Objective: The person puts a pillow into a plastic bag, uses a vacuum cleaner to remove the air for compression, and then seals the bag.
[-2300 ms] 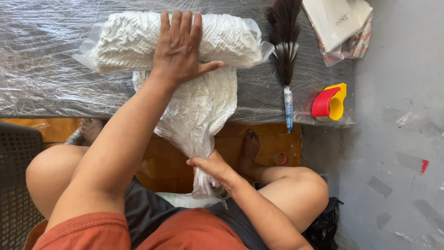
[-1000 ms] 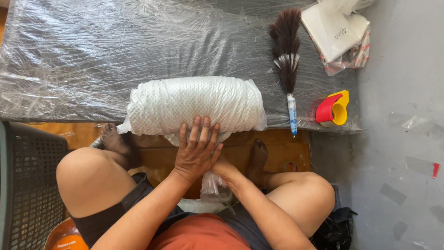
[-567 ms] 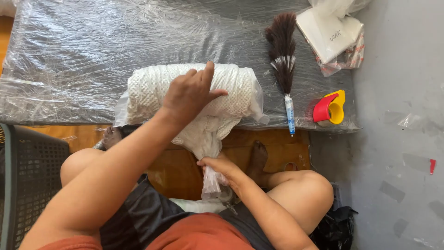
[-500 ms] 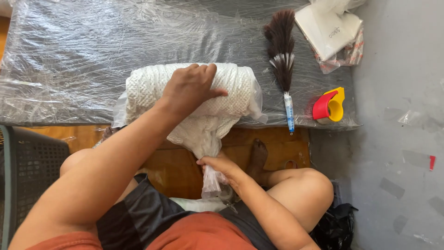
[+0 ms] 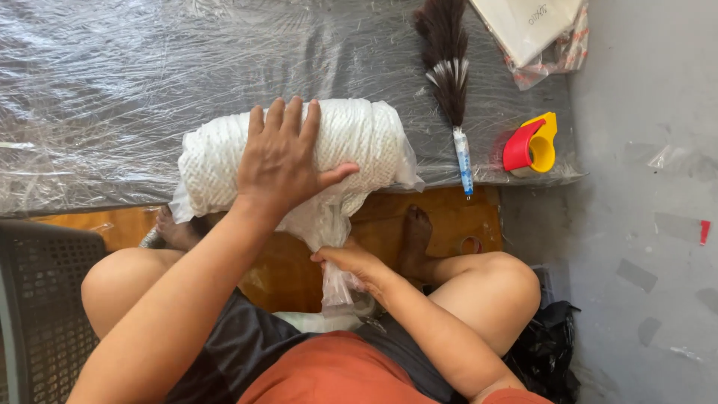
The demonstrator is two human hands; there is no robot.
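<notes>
Our left hand lies flat, fingers spread, on top of the white textured roll at the centre of the frame; that grip presses down and closes on nothing. The roll rests on the near edge of the bench, which is covered in clear plastic film, and its long axis runs left to right across the picture, crosswise to our forearm. Directly below it, our right hand is clenched on the gathered neck of the clear plastic bag that wraps the roll and hangs off the bench edge (the tail trails down toward our lap). The left hand is therefore on the roll itself, the right just beneath it. A dark feather duster and a red and yellow tape dispenser lie to the right, apart from the roll.
</notes>
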